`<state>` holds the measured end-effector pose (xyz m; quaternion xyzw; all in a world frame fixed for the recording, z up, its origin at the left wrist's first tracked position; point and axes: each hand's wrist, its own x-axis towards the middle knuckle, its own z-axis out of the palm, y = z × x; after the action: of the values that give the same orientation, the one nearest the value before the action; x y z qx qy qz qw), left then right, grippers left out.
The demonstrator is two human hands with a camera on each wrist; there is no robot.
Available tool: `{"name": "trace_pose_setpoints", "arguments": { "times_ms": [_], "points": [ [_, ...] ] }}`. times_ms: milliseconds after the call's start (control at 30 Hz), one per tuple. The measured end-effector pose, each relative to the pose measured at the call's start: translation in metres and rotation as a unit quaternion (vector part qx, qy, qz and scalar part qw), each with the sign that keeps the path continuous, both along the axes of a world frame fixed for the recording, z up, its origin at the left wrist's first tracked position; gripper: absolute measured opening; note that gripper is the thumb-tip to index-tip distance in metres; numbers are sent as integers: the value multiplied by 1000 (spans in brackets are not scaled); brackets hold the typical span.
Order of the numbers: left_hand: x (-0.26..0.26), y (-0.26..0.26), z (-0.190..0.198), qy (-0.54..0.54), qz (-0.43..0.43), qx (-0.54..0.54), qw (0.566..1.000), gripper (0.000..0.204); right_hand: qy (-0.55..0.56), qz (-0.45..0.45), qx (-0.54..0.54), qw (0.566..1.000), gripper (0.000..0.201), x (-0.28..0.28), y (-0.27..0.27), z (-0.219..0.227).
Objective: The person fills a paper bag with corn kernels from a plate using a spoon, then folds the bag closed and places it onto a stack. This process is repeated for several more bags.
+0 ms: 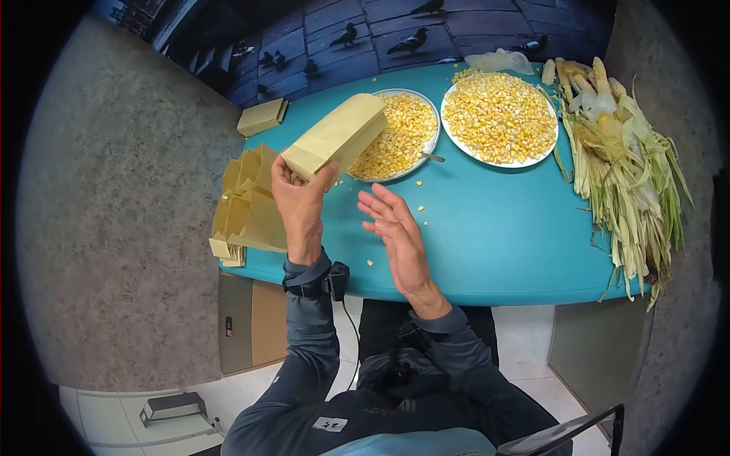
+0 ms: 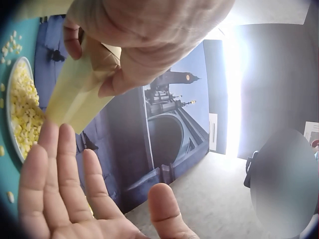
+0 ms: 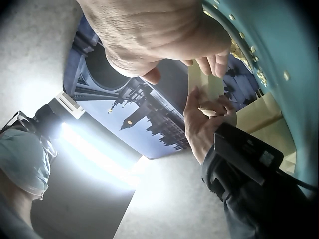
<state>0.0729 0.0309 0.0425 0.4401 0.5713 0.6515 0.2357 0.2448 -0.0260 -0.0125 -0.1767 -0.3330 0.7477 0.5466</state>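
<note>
A tan paper bag (image 1: 334, 137) slants over the left plate of corn kernels (image 1: 403, 140). My left hand (image 1: 299, 209) grips the bag's near end, thumb on one side and fingers on the other. In the left wrist view, that hand (image 2: 154, 45) pinches the same bag (image 2: 82, 94) from above. My right hand (image 1: 401, 239) is held above the table with fingers extended and holds nothing. Its fingertips overlap the bag's lower end in the left wrist view. A spoon handle (image 1: 433, 157) juts from the left plate's rim.
Several opened paper bags (image 1: 251, 197) stand at the table's left edge, and a flat stack of bags (image 1: 262, 116) lies behind them. A second plate of kernels (image 1: 499, 118) sits right of the first. Corn husks (image 1: 627, 182) heap at the right edge. Loose kernels (image 1: 420, 207) dot the table.
</note>
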Motion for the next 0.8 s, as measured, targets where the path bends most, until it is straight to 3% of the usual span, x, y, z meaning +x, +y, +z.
{"name": "trace_pose_setpoints", "arguments": {
  "times_ms": [167, 800],
  "points": [
    [-10, 3, 0, 14, -11, -20, 1000, 81, -8, -4, 0, 1000, 67, 0, -2, -1],
    [-16, 11, 34, 81, -20, -31, 996, 85, 5, -17, -13, 1000, 56, 16, 4, -2]
  ]
}}
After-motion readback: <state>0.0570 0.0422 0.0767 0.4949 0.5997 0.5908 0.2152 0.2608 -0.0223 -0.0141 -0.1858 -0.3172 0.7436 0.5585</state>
